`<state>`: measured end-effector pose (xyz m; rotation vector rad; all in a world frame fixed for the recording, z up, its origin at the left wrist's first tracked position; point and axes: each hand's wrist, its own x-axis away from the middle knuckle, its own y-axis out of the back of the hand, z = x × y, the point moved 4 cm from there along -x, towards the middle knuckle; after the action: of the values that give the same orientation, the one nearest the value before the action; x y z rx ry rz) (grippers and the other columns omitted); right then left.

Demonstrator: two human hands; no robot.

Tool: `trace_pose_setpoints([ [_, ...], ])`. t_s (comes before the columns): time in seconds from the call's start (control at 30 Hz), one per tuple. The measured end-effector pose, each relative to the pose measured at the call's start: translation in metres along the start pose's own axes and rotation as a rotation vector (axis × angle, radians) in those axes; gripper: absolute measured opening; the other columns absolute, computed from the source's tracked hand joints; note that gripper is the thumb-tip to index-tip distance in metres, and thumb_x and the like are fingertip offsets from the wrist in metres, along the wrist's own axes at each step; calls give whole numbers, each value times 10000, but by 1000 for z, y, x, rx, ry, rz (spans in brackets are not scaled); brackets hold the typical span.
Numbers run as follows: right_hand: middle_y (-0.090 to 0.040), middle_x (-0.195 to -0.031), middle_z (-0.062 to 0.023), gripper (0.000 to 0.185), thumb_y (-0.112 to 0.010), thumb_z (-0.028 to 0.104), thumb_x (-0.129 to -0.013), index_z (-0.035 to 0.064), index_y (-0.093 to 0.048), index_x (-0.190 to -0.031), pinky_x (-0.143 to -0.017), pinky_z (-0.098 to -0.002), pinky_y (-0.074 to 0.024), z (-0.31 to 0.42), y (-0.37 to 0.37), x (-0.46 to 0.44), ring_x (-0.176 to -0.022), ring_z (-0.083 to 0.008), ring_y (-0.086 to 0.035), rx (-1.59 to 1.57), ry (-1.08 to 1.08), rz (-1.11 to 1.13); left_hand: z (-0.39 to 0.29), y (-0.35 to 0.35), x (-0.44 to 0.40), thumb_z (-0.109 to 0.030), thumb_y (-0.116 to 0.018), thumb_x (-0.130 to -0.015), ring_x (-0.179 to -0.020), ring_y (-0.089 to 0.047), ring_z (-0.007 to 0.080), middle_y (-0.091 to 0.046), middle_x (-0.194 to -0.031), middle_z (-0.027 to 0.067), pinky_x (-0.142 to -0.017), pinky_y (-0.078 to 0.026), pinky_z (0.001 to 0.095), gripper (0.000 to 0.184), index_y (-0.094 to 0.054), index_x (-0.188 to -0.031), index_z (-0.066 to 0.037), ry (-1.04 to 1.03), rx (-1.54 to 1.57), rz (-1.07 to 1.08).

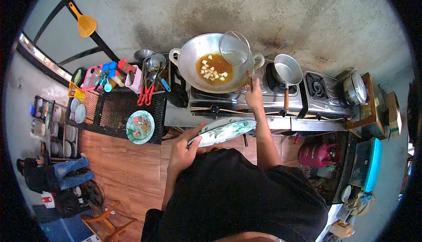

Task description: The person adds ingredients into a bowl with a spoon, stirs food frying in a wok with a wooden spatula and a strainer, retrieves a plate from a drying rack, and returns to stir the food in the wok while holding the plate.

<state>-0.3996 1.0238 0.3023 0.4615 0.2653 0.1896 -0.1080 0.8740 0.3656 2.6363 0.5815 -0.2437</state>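
My left hand (181, 150) grips the near-left rim of a white plate with a green pattern (224, 133), which is tilted in front of the stove. My right hand (253, 96) is closed around the handle of a round wire strainer (234, 48). The strainer's mesh bowl is over the right side of a large metal wok (188, 59), and I see no food in it. Pale cubed pieces (214, 72) lie in brown oil at the wok's bottom.
Right of the wok, a saucepan (288, 69) sits on a burner, near a lidded pot (354, 89). On the left rack (118, 112) are a green-patterned plate with pieces of food (140, 127) and red-handled utensils (146, 93). A pink gas cylinder (318, 155) stands below the counter.
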Motion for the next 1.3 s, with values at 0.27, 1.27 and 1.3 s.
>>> trace_pose_setpoints([
  [0.27, -600, -1147, -203, 406, -496, 21, -877, 48, -437, -1278, -900, -379, -439, -8, -2, -4, -1060, -322, -588, -77, -40, 141, -5, 2, -4, -104, -521, -906, -944, -639, 304, -642, -1044, 205, -816, -481, 343, 336, -577, -1233, -56, 2, -3, 24],
  [1.27, -576, -1055, -125, 343, -498, 7, -877, 31, -460, -1217, -783, -314, -446, -3, -8, 6, -877, -213, -547, -241, -125, 115, 0, 5, 5, -141, -507, -915, -1032, -606, 308, -626, -1119, 206, -889, -446, 352, 342, -575, -1240, -60, 218, 25, 126],
  [1.3, -567, -941, -73, 302, -491, 11, -885, 38, -469, -1185, -698, -268, -433, 6, -8, 10, -759, -130, -490, -376, -232, 152, 9, 4, 4, -140, -510, -914, -1031, -607, 309, -626, -1119, 206, -889, -446, 352, 343, -573, -1241, -56, 176, 60, 95],
])
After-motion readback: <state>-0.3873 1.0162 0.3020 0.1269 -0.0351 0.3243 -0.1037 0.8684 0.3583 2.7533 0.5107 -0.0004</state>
